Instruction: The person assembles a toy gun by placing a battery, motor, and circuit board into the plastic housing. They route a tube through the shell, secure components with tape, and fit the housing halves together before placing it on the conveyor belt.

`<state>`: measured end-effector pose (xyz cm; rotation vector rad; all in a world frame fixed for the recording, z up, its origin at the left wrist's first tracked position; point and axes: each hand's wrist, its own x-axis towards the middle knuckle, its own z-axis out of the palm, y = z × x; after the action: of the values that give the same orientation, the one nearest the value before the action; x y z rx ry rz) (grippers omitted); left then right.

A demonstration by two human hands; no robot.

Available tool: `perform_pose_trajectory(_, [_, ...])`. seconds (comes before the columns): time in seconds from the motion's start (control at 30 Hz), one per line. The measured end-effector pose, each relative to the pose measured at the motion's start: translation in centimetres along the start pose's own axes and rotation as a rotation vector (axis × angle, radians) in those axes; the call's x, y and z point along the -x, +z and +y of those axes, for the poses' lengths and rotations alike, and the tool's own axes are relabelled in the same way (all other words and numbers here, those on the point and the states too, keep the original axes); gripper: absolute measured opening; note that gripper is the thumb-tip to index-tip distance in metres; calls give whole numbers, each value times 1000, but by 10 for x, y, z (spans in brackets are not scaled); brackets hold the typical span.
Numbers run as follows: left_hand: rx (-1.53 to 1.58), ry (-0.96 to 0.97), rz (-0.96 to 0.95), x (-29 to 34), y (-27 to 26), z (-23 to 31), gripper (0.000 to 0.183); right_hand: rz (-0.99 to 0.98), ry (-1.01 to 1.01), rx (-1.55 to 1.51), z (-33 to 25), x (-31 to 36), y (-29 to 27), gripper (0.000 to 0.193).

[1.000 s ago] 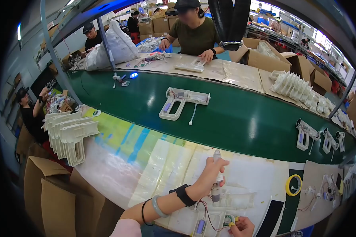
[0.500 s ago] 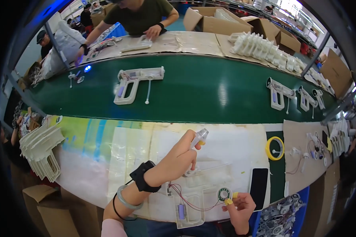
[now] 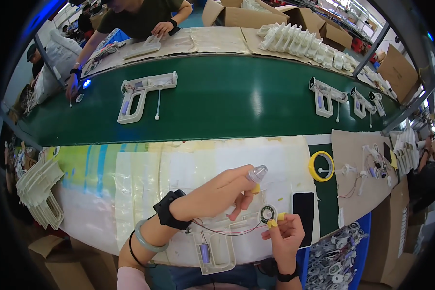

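Observation:
My left hand (image 3: 217, 193) is closed around a small piece with a clear, tapered tip (image 3: 258, 173), which points up and right; the rest of it is hidden by the fingers. Just below and to the right, my right hand (image 3: 288, 234) pinches a round ring-shaped circuit board (image 3: 267, 213) at its edge. Yellow covers sit on some fingertips of both hands. Thin red and dark wires (image 3: 232, 233) run from the board toward a white, pistol-shaped plastic shell half (image 3: 227, 258) at the table's near edge. A purple cylindrical cell (image 3: 205, 253) lies in its handle; my left hand partly covers the shell.
Beside my right hand lies a black phone (image 3: 303, 217), with a yellow tape roll (image 3: 321, 166) beyond it. A blue bin of parts (image 3: 336, 256) stands below right. Stacked shells (image 3: 38, 193) sit at left. Across the green belt (image 3: 217, 101), carrying part-built units, a co-worker (image 3: 140, 24) works.
My left hand, with the clear-tipped piece, has come nearer the ring board. The whole view has shifted, so the table appears further left and higher. The co-worker's hand reaches onto the belt's left end.

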<state>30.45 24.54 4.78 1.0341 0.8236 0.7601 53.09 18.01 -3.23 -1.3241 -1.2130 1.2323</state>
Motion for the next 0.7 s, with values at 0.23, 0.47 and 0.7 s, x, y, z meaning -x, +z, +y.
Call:
perform_pose_trajectory(0.23, [-81,-112,-29,-2,-2,11,21,35,-1,35,8,8,-9,18])
perform_pose_trajectory(0.47, [-456,-170,-83,-23,29,-16,26,190,-70,52,-7,-5,0,14])
perform_pose_trajectory(0.7, [-675,176,159,-30,27,-64,20,50,-310,265,1,-14,-7,14])
